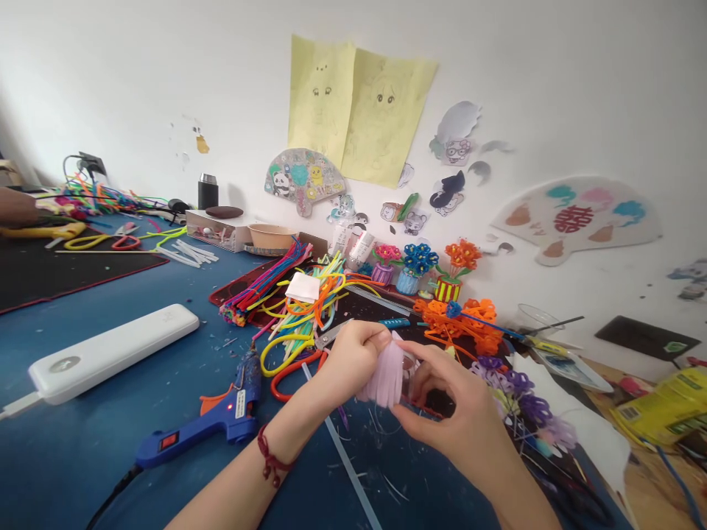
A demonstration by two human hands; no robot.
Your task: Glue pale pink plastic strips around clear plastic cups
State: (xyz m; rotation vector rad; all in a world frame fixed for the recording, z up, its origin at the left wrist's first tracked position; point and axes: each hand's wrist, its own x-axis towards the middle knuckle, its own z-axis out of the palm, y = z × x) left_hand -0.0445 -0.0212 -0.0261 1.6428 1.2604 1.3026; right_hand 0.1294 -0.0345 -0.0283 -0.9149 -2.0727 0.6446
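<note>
My left hand (361, 358) is closed on a pale lilac pipe-cleaner piece (388, 375), whose fuzzy strips stand side by side like the wall of a small pot. On the piece's other side, my right hand (456, 394) grips it between thumb and index finger, with the remaining fingers curled behind. My left fingertips are partly hidden at its upper edge. Scissors with red handles (287, 383) lie just left of my left wrist. Further left rests a blue hot glue gun (204, 427) with its switch lit. A clear glue stick (347, 467) lies under my forearm.
Bundled pipe cleaners (270, 283) lie behind my hands. Small pipe-cleaner flower pots (407, 280) line the wall. Orange flowers (480, 324) and purple flowers (530, 405) pile up at the right. A white power bank (115, 353) sits left. Another person's hand (16, 206) shows at the far left.
</note>
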